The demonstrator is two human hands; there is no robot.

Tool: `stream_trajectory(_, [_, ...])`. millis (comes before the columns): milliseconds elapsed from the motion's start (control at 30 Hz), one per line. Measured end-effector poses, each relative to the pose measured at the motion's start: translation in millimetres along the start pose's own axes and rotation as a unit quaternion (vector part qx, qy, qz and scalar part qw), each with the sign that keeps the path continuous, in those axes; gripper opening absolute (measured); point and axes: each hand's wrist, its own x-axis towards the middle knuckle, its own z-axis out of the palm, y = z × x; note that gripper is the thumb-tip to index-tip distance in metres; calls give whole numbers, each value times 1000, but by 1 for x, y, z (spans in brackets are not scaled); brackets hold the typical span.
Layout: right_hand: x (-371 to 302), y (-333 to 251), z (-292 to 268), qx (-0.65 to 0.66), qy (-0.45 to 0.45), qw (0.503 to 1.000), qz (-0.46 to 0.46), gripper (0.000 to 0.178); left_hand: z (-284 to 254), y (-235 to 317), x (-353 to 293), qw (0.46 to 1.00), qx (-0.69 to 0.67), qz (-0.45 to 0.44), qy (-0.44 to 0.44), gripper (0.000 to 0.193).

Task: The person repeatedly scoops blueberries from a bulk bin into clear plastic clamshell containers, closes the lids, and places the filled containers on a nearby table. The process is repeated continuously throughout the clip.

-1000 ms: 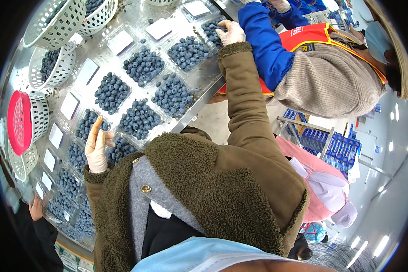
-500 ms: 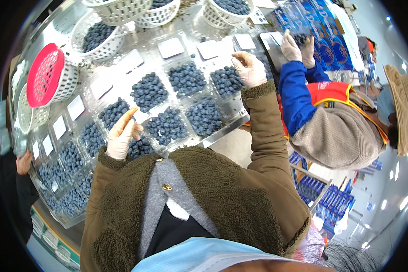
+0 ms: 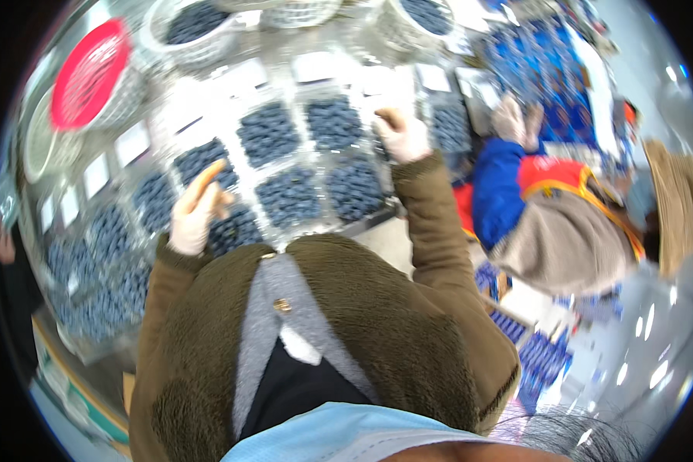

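Note:
My left hand (image 3: pixel 195 209), in a white glove, hovers beside a clear plastic punnet of blueberries (image 3: pixel 206 163), its index finger stretched out and the others loosely bent. Just to the right of it, another punnet of blueberries (image 3: pixel 235 229) sits along the near row. My right hand (image 3: pixel 405 138), also gloved, is held over the right part of the punnet rows with its fingers curled together. Blur hides whether anything is pinched in it. Filled punnets stand on both sides of it, one at its left (image 3: pixel 333 123) and one at its right (image 3: pixel 450 128).
White baskets (image 3: pixel 181 48) with blueberries line the far side of the metal table, and a pink basket (image 3: pixel 92 73) stands at left. A co-worker in a blue-sleeved top (image 3: pixel 497 185) is close at right, by blue printed packs (image 3: pixel 543 73). Another person's hand (image 3: pixel 5 245) shows at far left.
The view has shifted and blurred. My right hand has moved left over the punnets, its fingers more curled. My left hand has barely moved relative to the punnets.

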Motion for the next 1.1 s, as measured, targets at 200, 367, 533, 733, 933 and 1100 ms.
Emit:
stream_trajectory(200, [-26,20,-12,7,31,997,68,21,2,-7,11,998,47,50,7,34])
stream_trajectory(367, [-49,37,-16,71,50,990,114,17,6,-11,17,998,43,34,-27,35])
stream_trajectory(533, [-64,54,-11,101,65,985,126,16,10,-12,19,998,52,21,-35,36])
stream_trajectory(733, [-68,54,-8,115,89,982,118,14,13,-8,18,998,48,14,-40,35])
stream_trajectory(933, [-65,51,-15,52,129,989,49,13,13,-5,17,997,69,22,-36,35])
stream_trajectory(1100, [-65,80,-32,59,234,962,130,15,7,-8,16,998,36,23,-45,35])
